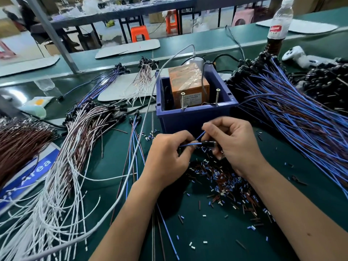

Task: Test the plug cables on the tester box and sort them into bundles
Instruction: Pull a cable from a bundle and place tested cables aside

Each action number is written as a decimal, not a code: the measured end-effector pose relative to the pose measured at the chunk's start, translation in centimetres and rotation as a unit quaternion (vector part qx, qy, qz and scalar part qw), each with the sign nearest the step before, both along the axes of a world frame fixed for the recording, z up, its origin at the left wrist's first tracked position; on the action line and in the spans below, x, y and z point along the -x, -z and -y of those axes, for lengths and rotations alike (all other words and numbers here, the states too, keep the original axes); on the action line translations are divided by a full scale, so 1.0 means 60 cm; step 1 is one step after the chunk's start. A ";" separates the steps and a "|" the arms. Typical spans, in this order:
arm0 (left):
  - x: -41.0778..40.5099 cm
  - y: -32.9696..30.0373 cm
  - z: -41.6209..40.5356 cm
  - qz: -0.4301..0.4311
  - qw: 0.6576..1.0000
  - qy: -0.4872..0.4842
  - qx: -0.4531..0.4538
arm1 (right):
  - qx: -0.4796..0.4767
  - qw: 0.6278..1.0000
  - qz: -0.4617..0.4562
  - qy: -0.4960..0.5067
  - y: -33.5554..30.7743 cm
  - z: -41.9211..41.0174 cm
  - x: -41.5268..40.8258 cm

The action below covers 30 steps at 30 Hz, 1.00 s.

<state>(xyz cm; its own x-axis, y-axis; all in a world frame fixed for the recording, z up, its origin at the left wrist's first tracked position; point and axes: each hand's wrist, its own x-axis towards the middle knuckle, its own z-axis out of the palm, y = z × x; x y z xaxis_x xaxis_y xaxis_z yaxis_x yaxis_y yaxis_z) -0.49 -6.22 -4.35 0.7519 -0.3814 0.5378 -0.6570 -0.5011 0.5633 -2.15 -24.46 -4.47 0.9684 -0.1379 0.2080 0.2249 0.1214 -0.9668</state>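
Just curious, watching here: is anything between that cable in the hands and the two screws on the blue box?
Only the box's own front wall. The left hand and right hand hold the blue cable just before it; the screws stand above its rim, unobstructed.

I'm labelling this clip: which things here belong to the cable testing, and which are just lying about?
Job: plug cable held by left hand and right hand; tester box; blue cable pile; white cable bundle.
Idle: bottle; game controller; insulation scraps.

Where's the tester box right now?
In the head view, the orange tester box sits inside the blue bin at centre, just beyond both hands.
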 end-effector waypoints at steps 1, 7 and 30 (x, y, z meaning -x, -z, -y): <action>0.000 -0.001 0.001 -0.004 1.000 0.004 0.005 | 0.012 1.000 -0.001 0.008 0.000 0.000 0.000; 0.003 -0.003 0.004 -0.073 0.993 0.034 0.082 | 0.034 0.999 -0.015 -0.001 0.000 0.003 0.001; 0.022 -0.006 0.044 -0.202 0.913 0.053 0.352 | -0.011 0.999 0.037 -0.035 -0.003 -0.024 0.008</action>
<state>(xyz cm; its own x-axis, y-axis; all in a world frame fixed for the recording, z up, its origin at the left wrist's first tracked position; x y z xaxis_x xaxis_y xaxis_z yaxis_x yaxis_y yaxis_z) -1.84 -8.86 -3.97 0.9223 -0.1304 0.3638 -0.3476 0.1316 0.9284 -2.64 -23.02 -4.32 0.9577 -0.0762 0.2775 0.2865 0.1609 -0.9445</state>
